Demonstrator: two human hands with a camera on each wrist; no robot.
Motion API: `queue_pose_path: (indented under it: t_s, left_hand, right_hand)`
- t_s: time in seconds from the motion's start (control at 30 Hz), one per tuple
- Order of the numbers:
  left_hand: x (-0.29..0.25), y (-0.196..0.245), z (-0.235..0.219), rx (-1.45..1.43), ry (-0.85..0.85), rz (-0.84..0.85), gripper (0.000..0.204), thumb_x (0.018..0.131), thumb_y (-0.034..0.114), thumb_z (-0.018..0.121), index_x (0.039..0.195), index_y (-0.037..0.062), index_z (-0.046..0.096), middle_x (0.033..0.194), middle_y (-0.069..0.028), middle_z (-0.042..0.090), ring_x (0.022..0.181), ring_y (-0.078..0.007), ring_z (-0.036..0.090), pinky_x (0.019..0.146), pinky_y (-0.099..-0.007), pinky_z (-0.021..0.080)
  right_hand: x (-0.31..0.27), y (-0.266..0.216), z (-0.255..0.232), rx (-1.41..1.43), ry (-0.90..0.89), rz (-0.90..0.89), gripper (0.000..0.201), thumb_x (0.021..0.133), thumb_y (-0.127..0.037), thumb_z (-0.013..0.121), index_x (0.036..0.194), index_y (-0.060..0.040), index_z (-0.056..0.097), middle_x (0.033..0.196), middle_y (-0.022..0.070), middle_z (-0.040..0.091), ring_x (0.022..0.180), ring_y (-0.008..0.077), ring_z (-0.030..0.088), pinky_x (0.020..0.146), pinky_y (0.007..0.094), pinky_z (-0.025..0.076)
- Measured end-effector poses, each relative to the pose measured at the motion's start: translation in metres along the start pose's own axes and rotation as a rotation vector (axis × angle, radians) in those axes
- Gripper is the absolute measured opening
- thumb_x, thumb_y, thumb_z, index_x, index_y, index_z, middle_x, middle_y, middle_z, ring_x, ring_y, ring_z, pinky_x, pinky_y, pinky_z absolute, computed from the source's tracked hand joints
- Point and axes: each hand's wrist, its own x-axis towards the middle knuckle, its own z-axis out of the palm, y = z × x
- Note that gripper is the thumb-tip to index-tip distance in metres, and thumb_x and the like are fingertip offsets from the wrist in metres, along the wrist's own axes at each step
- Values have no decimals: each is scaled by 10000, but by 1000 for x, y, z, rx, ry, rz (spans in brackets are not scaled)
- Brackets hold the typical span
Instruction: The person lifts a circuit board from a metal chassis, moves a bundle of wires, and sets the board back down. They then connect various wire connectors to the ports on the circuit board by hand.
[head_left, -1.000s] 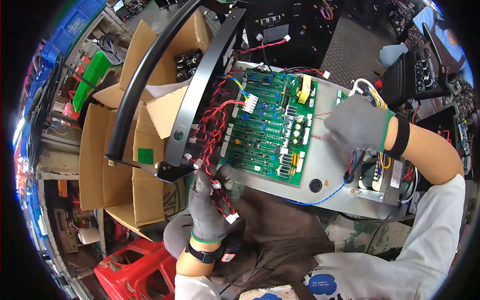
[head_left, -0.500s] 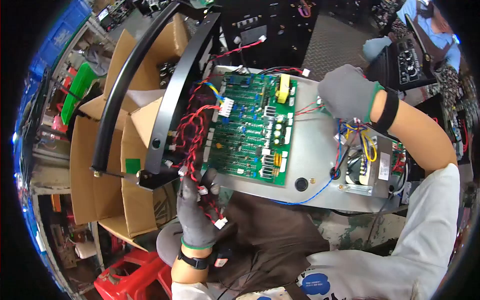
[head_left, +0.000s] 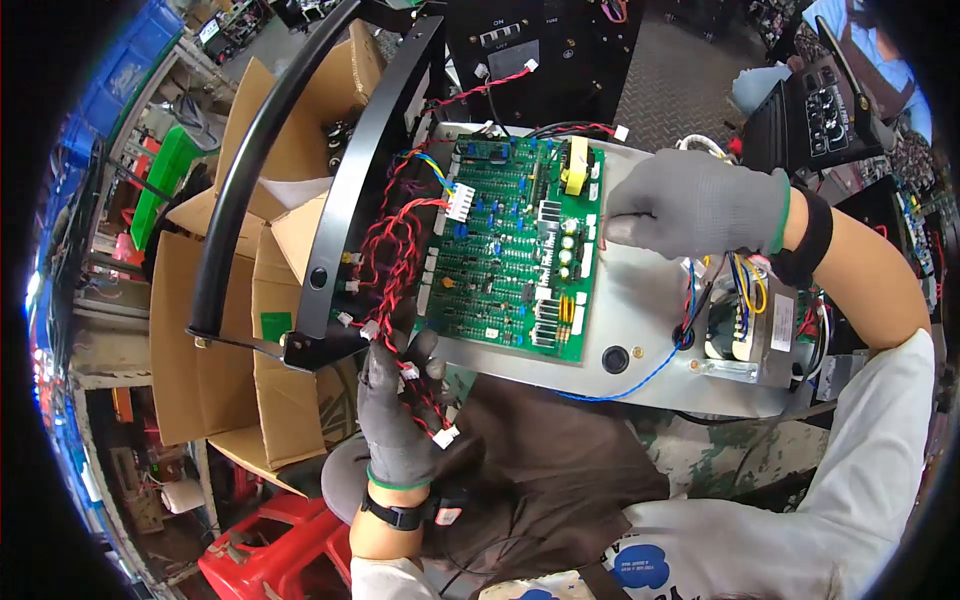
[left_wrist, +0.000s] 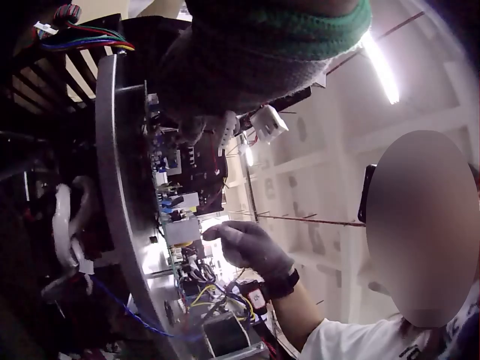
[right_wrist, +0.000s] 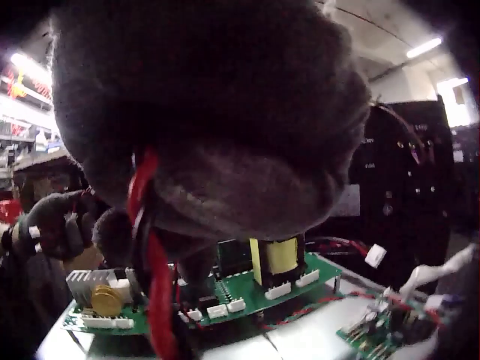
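Observation:
A green circuit board is fixed on a tilted metal plate. My left hand, in a grey glove, grips a bundle of twisted red-black wires with white plugs below the board's left corner. My gloved right hand pinches a thin red wire at the board's right edge, beside the yellow component. In the left wrist view the left hand's glove fills the top, with a white plug under it. In that view the right hand is over the plate.
A black curved frame joins the plate's left side. Open cardboard boxes stand left. A transformer with coloured wires sits on the plate's right end. A black unit is behind, a red stool below left.
My right hand moved from the plate's upper right leftwards to the board's right edge. My left hand kept its hold on the wire bundle.

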Motion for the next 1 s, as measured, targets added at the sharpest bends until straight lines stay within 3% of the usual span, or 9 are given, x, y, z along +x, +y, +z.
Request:
queue_pose_path:
  t_s: [0.07,0.2,0.43,0.53,0.7,0.83,0.9,0.93,1.0]
  left_hand:
    - [1,0,-2,-83,32,-68,355,922,451,558,1103,145,548,1023,-64,636,747,-131,609,548,-283,506]
    - [0,0,1,-75,-6,-44,328,920,444,565,1073,154,550,1009,-61,635,742,-133,605,550,-281,506]
    - [-1,2,6,-36,17,-18,361,918,455,560,1109,148,543,1069,-76,631,743,-132,600,558,-273,503]
    - [-1,4,10,-39,-74,-1,408,928,449,542,1184,131,527,1126,-83,618,750,-130,606,559,-269,504]
    - [-2,4,9,28,-53,-17,481,943,424,522,1308,114,470,1224,-97,583,790,-127,627,561,-269,507]
    - [-2,5,14,-9,-61,17,463,947,419,516,1290,109,484,1294,-122,543,831,-136,639,584,-285,522]
    - [-2,5,13,-51,-35,15,445,949,414,515,1271,108,494,1306,-128,535,841,-139,641,593,-291,527]
    - [-1,6,9,-27,-49,-4,414,949,407,517,1234,107,507,1320,-125,524,857,-147,643,604,-296,533]
    - [0,5,5,-2,-58,-25,384,950,401,519,1196,105,520,1335,-122,513,873,-156,645,616,-302,540]
  right_hand:
    - [-3,-4,-2,-345,134,-57,220,852,-248,561,831,-52,659,765,127,642,742,312,636,667,426,490]
    - [-18,-15,-15,-228,337,-237,156,849,-209,568,863,-86,662,749,115,642,743,309,637,666,423,491]
    - [-10,26,16,-120,107,-209,190,747,-93,629,928,-118,682,760,85,649,737,249,639,671,370,489]
    - [-4,35,27,-360,-237,-182,252,728,-94,633,975,-133,666,804,71,648,772,259,635,699,389,497]
    - [4,-24,24,-550,356,-716,288,688,-161,652,974,-150,624,813,37,625,745,244,637,679,404,509]
    - [-13,-40,21,-657,170,-562,207,671,-171,647,872,-124,628,799,44,624,746,228,640,645,414,502]
    - [-24,-39,21,-798,-48,-224,103,672,-167,642,758,-111,626,759,65,611,713,221,639,596,389,505]
    - [-30,-25,22,-796,-50,-230,103,672,-167,642,757,-111,626,759,65,611,713,221,639,596,389,505]
    - [-40,11,21,-893,314,-421,66,627,-136,665,619,-78,636,631,83,606,600,237,658,462,344,491]
